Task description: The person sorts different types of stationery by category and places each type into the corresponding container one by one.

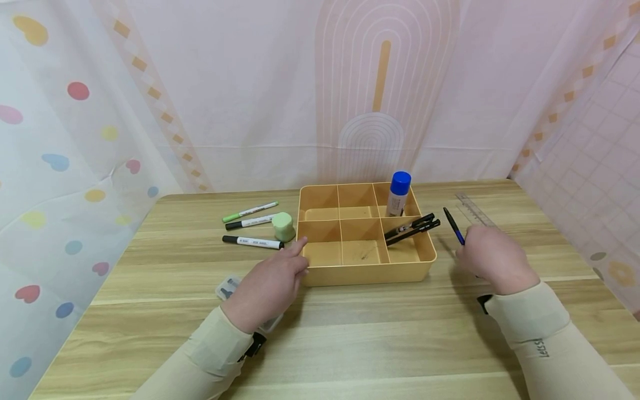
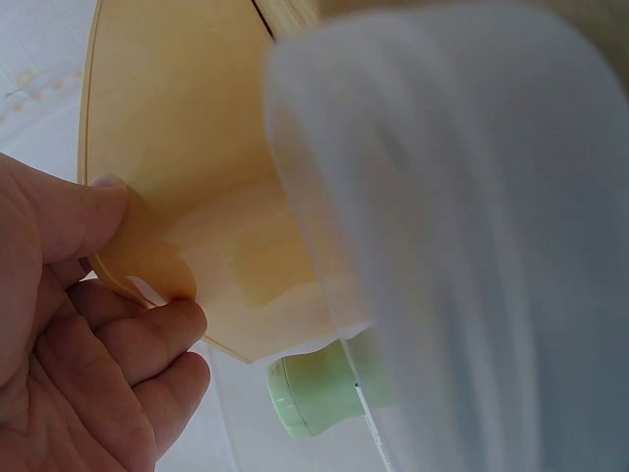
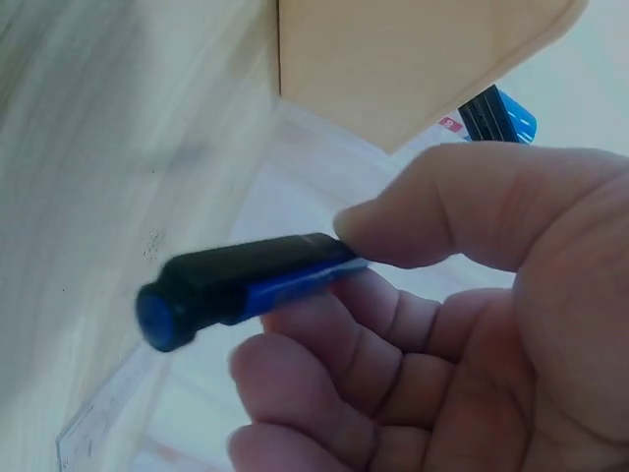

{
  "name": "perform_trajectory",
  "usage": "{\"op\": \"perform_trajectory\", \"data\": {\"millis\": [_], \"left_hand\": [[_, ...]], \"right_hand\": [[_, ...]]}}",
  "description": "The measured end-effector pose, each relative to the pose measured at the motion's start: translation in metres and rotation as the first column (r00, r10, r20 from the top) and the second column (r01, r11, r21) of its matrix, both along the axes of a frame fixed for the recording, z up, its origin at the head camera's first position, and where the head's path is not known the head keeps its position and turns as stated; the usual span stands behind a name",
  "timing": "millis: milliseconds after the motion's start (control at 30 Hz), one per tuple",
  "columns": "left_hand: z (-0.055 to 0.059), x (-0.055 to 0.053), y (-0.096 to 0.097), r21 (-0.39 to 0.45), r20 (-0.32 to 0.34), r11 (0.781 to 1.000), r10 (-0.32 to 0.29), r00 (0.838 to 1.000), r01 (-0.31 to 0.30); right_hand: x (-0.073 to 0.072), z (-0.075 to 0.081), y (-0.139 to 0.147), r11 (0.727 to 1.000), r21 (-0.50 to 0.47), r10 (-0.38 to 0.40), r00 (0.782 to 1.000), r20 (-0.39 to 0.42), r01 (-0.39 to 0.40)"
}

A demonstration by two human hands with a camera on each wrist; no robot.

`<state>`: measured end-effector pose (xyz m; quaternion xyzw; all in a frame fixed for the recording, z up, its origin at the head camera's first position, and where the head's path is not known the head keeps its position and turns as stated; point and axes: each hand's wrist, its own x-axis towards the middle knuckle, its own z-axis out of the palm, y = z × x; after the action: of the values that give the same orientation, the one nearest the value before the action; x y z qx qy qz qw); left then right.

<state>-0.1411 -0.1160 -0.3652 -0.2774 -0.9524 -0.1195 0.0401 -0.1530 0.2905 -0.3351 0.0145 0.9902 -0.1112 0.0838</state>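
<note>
At the near left corner of a yellow six-compartment organizer point(image 1: 367, 275), my left hand point(image 1: 270, 283) pinches the wall, thumb on the outer face. In the left wrist view the thumb point(image 2: 93, 211) and curled fingers show at its edge. My right hand point(image 1: 495, 255), right of the organizer, holds a black and blue pen point(image 1: 454, 226) between thumb and fingers above the table. The right wrist view shows the pen's blue end point(image 3: 162, 320) pointing away from the palm. Two black pens point(image 1: 412, 230) lean in the front right compartment; a blue-capped glue stick point(image 1: 398, 194) stands behind them.
A clear ruler point(image 1: 474, 210) lies beyond my right hand. Left of the organizer are a green marker point(image 1: 250, 212), two black-capped markers point(image 1: 255, 242) and a pale green rounded object point(image 1: 283, 226). A translucent case point(image 1: 229, 286) lies partly hidden under my left hand.
</note>
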Motion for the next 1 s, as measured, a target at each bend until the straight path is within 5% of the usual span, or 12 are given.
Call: {"op": "perform_trajectory", "data": {"millis": [533, 1000], "left_hand": [[0.0000, 0.0001, -0.0007, 0.001, -0.006, 1.000, -0.007, 1.000, 0.007], [-0.0008, -0.0002, -0.0005, 0.000, -0.011, 1.000, -0.010, 1.000, 0.010]], "right_hand": [[0.0005, 0.0034, 0.0015, 0.998, -0.043, -0.049, 0.995, -0.092, 0.045], [0.0024, 0.0042, -0.0008, 0.992, -0.104, -0.095, 0.969, -0.228, 0.072]]}}
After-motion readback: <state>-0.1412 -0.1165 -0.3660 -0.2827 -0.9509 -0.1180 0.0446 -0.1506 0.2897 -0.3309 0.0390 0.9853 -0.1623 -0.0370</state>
